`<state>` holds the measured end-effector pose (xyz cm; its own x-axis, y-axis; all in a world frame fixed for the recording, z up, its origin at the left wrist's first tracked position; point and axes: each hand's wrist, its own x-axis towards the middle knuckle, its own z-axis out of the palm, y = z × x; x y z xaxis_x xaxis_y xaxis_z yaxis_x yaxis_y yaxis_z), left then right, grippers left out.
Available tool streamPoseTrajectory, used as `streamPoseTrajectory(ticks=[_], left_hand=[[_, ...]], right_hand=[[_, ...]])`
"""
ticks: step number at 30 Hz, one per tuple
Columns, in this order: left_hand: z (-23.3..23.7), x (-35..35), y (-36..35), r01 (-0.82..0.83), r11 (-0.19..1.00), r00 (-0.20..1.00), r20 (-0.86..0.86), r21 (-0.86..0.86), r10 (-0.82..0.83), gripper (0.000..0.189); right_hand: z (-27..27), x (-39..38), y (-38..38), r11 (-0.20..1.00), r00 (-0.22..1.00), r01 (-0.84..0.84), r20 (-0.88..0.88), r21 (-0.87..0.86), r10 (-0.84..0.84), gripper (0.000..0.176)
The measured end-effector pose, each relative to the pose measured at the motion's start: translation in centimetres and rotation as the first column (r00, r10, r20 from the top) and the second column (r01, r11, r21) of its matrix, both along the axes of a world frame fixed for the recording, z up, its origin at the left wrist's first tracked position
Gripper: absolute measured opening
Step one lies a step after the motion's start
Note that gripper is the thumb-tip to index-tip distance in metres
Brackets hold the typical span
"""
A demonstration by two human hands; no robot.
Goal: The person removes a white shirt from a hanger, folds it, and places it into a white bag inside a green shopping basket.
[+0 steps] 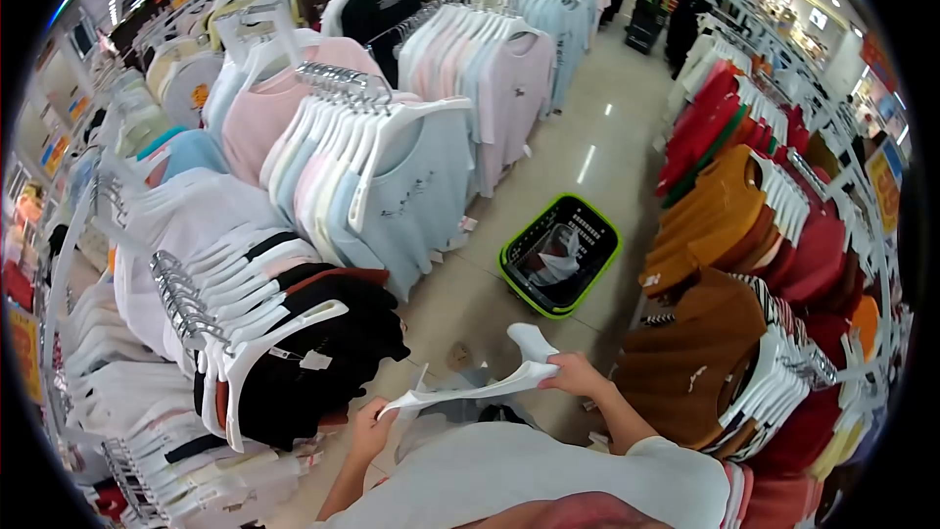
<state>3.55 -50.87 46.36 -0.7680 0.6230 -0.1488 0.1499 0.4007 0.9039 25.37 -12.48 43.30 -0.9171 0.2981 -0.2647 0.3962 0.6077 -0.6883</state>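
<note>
A white item point(526, 378) is held between the closed grips of the left hand point(367, 429) and right hand point(576, 375), outside the basket point(561, 314) on the floor beyond.

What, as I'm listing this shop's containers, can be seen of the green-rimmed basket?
The basket is black with a bright green rim, roughly rectangular with rounded corners, and looks like plastic. Small openings pierce its walls. It rests open side up on the glossy floor, in the aisle between racks of clothes. Something whitish and partly see-through lies inside, too unclear to name. Neither the left hand nor the right hand touches it.
</note>
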Motion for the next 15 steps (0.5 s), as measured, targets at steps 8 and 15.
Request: streamPoseTrajectory(ticks=[8, 15], left_hand=[[1.5, -0.3, -2.8, 0.211, 0.977, 0.963, 0.171, -0.005, -0.208, 0.010], [10.7, -6.9, -1.4, 0.366, 0.925, 0.920, 0.109, 0.100, -0.375, 0.006]], right_hand=[[3.2, 4.2, -3.9, 0.990, 0.975, 0.114, -0.201, 0.088, -0.094, 0.021], [10.1, 2.3, -7.2, 0.903, 0.838, 0.429, -0.388, 0.033, -0.383, 0.024]])
